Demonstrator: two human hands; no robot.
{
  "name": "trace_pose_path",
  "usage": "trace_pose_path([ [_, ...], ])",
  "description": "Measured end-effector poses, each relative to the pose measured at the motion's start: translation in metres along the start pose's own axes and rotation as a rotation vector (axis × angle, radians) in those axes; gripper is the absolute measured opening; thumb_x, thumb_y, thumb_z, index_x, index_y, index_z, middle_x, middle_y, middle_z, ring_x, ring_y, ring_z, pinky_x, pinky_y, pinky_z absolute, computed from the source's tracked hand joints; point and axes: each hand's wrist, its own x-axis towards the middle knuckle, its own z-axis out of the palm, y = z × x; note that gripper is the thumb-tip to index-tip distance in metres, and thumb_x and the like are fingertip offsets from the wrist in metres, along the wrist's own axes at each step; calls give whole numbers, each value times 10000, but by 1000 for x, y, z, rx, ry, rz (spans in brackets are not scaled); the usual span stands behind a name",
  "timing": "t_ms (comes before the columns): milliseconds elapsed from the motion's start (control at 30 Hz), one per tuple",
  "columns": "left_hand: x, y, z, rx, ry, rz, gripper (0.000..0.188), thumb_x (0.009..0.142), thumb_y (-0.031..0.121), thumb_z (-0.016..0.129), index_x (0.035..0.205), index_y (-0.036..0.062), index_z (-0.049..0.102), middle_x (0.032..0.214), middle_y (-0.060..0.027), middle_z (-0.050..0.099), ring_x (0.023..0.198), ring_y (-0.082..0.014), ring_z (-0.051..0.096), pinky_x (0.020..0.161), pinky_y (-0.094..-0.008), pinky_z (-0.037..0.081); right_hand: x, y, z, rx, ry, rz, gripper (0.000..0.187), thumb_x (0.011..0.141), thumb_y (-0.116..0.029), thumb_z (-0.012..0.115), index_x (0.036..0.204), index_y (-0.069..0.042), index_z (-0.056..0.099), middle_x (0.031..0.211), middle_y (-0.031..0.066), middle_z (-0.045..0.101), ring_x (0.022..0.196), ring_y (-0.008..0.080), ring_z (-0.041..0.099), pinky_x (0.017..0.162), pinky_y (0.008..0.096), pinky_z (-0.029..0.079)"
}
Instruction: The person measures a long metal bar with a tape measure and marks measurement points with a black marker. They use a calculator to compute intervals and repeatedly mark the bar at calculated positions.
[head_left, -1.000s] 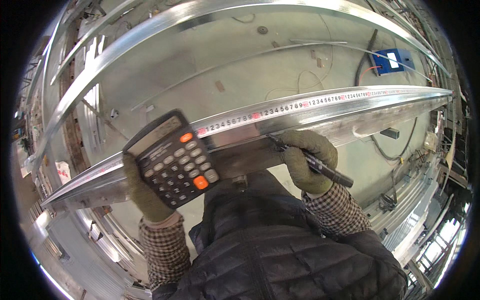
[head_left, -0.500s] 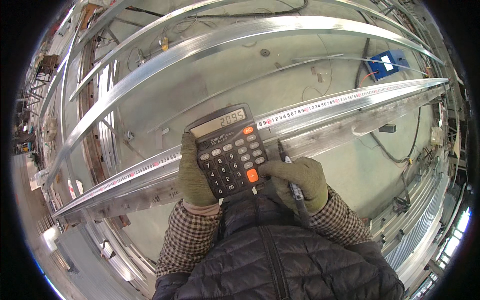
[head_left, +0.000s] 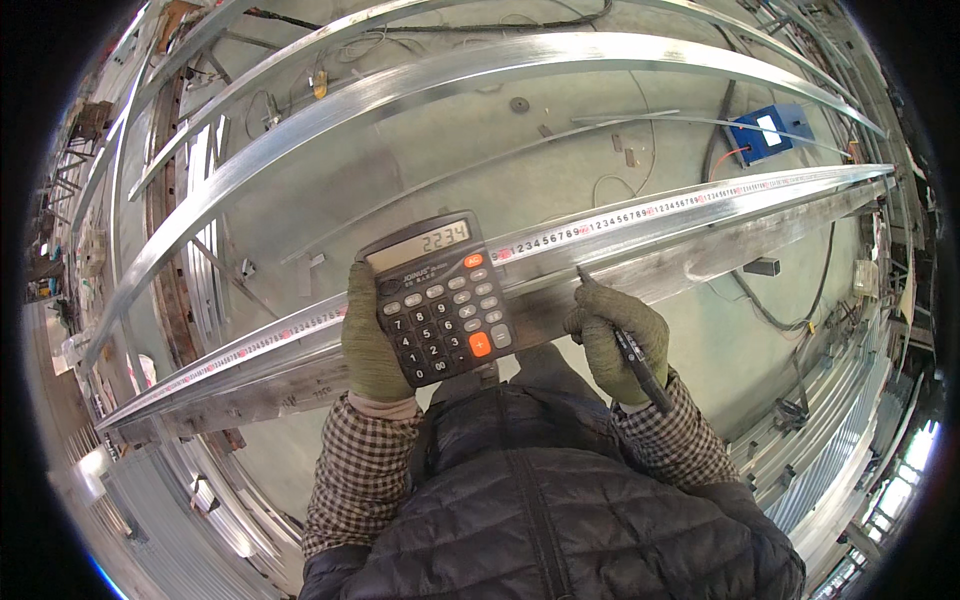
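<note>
Calculator [head_left: 433, 305] and pen [head_left: 641, 367] at the measuring tape [head_left: 625, 216].
My left fingers [head_left: 361, 287] clamp the calculator over the tape; my right fingers [head_left: 608, 303] grip the pen on its near side. The calculator looks light, stiff, crackable: best held by its edges.

The calculator [head_left: 455, 305] and the left grip [head_left: 372, 345] hide a middle stretch of the tape measure [head_left: 620, 217], whose marks are too small to read toward its far ends. The part of the left grip behind the calculator is out of sight. The right grip [head_left: 627, 340] covers part of the black marker [head_left: 645, 372]. The lower edge cuts off the dark jacket [head_left: 600, 510]. Clutter [head_left: 85, 150] along the left rim is too small to tell.
</note>
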Motion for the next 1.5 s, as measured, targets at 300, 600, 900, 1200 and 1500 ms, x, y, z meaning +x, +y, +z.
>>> trace_pose_path([
  [300,6,-20,-4,54,147,164,614,1117,497,567,1402,-43,631,1245,-227,763,1003,-296,813,799,-401,729,32,28,-62,-381,-250,-102,177,1018,-156,725,1118,-18,772,934,165,778,810,294,772,717,370,621],
  [600,6,-21,-7,104,236,213,600,1121,497,560,1375,-39,649,1197,-213,783,973,-303,819,769,-399,731,45,64,-61,-63,-147,115,229,872,-127,779,1084,-41,801,965,177,807,870,314,801,758,402,654],
  [900,2,-22,-18,116,285,212,626,1103,530,585,1366,-32,668,1205,-214,784,972,-303,819,800,-410,727,47,78,-59,-104,-141,52,173,894,-176,823,1001,-39,811,866,154,789,768,283,777,680,378,629],
  [1200,0,-21,-26,219,286,255,615,1104,534,581,1383,-9,660,1249,-205,772,1019,-297,806,847,-424,714,42,87,-59,-33,-114,-31,183,864,-117,838,1022,-46,779,842,121,785,687,249,742,649,375,608],
  [1500,-4,-19,-32,204,265,238,649,1107,550,564,1394,-25,650,1273,-216,762,1037,-311,801,877,-439,704,48,79,-72,-118,-120,69,188,819,-66,820,1003,-41,793,850,146,781,729,292,762,699,392,614],
])
